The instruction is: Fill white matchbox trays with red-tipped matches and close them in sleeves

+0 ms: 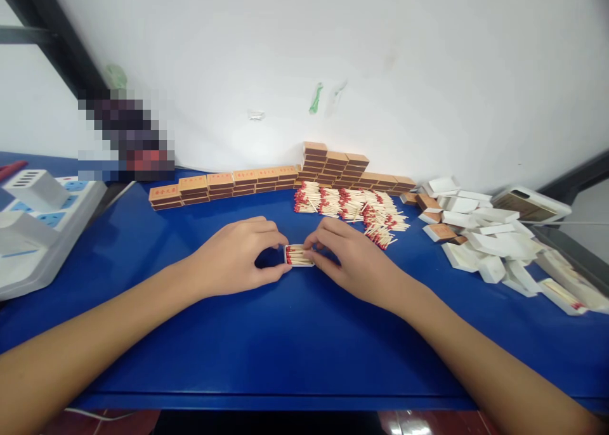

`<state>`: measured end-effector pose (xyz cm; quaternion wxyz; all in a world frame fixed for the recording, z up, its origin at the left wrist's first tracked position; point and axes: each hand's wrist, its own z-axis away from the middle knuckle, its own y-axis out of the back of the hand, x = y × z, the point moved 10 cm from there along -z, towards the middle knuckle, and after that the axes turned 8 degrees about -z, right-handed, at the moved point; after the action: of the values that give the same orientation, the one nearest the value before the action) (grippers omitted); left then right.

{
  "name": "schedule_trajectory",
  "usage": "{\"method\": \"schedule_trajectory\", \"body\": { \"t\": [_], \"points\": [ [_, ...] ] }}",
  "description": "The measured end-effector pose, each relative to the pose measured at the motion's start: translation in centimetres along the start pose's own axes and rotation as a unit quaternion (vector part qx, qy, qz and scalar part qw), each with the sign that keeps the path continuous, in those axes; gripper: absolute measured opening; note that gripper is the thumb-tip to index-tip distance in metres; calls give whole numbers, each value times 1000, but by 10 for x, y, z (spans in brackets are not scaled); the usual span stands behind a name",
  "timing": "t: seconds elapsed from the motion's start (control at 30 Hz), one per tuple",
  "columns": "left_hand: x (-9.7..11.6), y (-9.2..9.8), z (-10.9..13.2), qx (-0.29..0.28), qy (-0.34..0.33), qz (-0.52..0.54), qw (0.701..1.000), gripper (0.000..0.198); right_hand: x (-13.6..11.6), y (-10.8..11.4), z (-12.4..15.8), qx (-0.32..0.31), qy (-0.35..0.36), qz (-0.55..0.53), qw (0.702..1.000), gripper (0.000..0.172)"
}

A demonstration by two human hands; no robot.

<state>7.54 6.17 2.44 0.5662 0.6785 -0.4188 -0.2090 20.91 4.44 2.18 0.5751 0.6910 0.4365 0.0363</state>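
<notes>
A small white matchbox tray (298, 255) filled with red-tipped matches lies on the blue table (266, 346) in front of me. My left hand (235, 257) pinches its left end between thumb and forefinger. My right hand (354, 257) grips its right end with curled fingers. Just behind my right hand lies a spread pile of loose red-tipped matches (352, 207).
A row of stacked brown matchboxes (223, 184) runs along the wall, rising to a taller stack (333, 163). Empty white trays and brown sleeves (480, 235) lie heaped at the right. A white power strip (38, 222) sits at the left edge.
</notes>
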Motion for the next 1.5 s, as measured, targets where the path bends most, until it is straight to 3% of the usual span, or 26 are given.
{"method": "schedule_trajectory", "body": {
  "t": [0.3, 0.67, 0.87, 1.0, 1.5],
  "points": [
    [3, 1, 0, -6, -3, 7, 1000, 21, 16, 4, 2, -28, -53, -24, 998, 10],
    [5, 2, -1, -6, -5, 6, 1000, 19, 11, 1, -1, -27, -57, -34, 997, 8],
    [3, 3, 0, 0, -4, -2, 1000, 24, 64, 25, -1, 68, -107, 19, 992, 7],
    [3, 1, 0, -4, -2, -5, 1000, 25, 89, 31, -3, 78, -96, 83, 989, 6],
    [2, 3, 1, -8, 4, 4, 1000, 25, 99, 30, -8, 74, -90, 80, 990, 6]
  ]
}}
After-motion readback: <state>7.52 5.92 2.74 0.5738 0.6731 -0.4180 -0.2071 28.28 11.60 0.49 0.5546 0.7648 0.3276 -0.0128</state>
